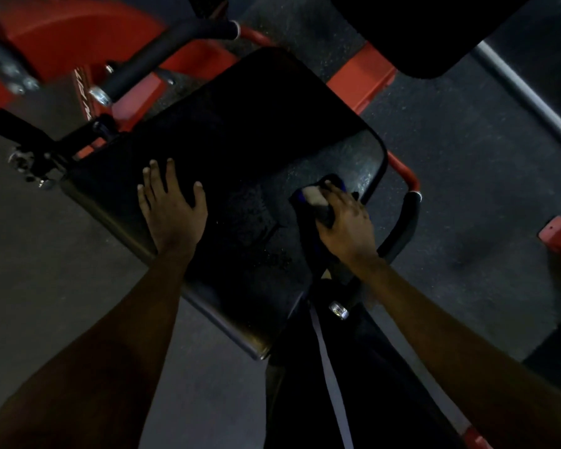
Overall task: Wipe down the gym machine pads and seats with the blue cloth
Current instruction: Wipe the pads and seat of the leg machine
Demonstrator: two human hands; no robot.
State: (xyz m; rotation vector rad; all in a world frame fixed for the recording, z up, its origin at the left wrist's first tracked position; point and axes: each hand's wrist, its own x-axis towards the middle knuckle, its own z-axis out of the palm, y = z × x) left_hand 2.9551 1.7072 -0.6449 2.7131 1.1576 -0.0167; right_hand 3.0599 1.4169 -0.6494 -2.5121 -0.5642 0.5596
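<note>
Blue cloth (298,204), held in the curled right hand (347,222), should rub the whole seat (240,124); the flat left hand (170,205) steadies it.

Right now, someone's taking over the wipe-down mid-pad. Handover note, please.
Left hand: flat on the black seat pad, fingers spread, near its left edge, holding nothing.
Right hand: grips the blue cloth against the pad's right side, beside the black side handle. A pale object sits in the same grip; I cannot tell what it is.
Done: cannot tell how much is wiped.
To do: likely the rest of this pad, then the second black pad at top right, which neither hand touches.
</note>
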